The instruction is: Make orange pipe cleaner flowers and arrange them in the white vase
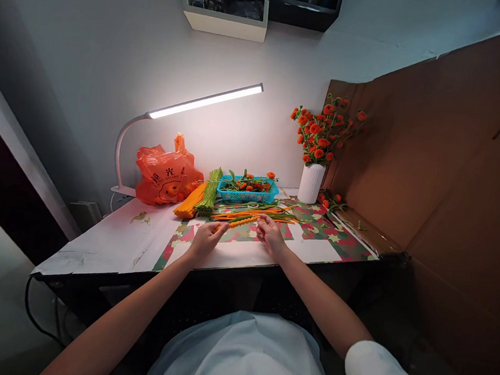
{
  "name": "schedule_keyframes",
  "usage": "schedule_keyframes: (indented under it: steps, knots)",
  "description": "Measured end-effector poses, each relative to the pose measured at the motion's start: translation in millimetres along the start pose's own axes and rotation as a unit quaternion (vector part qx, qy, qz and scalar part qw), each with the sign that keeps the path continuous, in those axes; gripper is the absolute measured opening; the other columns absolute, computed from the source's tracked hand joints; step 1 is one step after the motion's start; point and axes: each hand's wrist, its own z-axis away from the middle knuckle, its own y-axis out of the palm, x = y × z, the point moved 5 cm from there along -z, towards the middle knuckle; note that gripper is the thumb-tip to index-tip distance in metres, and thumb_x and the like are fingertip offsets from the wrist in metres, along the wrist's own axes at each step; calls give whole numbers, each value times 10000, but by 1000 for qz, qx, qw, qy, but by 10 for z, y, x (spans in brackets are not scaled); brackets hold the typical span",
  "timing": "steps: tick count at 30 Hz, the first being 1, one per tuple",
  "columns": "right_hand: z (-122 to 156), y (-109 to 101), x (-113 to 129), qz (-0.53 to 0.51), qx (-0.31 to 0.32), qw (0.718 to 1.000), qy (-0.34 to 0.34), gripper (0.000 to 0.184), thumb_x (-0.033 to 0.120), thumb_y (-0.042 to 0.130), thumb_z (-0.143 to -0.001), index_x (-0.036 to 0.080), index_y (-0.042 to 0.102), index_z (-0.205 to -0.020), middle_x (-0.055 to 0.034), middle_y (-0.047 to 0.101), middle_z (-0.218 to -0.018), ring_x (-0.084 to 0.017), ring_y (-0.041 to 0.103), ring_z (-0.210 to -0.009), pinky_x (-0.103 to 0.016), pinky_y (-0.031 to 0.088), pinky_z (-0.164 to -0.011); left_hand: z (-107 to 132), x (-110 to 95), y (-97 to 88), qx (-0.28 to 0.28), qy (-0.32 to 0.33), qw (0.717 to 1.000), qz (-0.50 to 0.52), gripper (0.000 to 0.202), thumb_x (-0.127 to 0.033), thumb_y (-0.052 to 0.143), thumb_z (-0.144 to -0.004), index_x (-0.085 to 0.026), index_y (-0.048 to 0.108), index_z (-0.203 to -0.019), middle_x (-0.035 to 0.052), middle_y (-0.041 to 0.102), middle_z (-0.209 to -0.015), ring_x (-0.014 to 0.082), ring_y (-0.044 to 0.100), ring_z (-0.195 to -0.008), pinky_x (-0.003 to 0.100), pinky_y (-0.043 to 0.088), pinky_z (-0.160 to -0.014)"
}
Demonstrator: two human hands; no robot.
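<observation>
Stretched between my two hands is a twisted orange pipe cleaner (241,222), held just above the front of the table. My left hand (207,240) pinches its left end between thumb and fingers. At the other end, my right hand (271,236) has its fingertips closed on the strand. Behind the hands lie loose orange and green pipe cleaners (230,214) on the patterned table cover. A bundle of green pipe cleaners (209,194) rests beside a bundle of orange ones (190,201) to the left.
A blue basket (247,196) holds orange flowers and green stems. Right of it stands a white ribbed vase (311,184) with orange flowers (320,132). A red plastic bag (166,174) sits under a lit desk lamp (205,101). Cardboard (446,140) walls the right side.
</observation>
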Motion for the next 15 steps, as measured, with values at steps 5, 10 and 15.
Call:
schedule_keyframes:
  steps: [5,10,15]
  knots:
    - [-60,84,-46,-2,-7,1000,-3,351,411,717,-599,197,508,-784,107,370,-465,-44,281,-413,-197,184,-416,-30,90,46,-10,-38,999,12,472,-582,522,-753,-194,402,-513,-48,279,-506,96,257,-499,242,195,-485]
    - [-106,276,-213,10,33,999,19,409,451,751,-569,184,519,-775,107,369,-460,-47,293,-414,-209,159,-424,-88,95,120,-2,-32,999,34,482,-601,543,-743,-186,432,-526,-45,319,-511,90,281,-496,239,199,-478]
    - [-64,292,-190,45,134,990,22,447,505,759,-607,161,556,-807,103,387,-479,-46,303,-430,-213,204,-446,-82,176,142,74,-76,985,136,511,-651,586,-707,-190,423,-558,-76,250,-490,63,194,-441,229,142,-437]
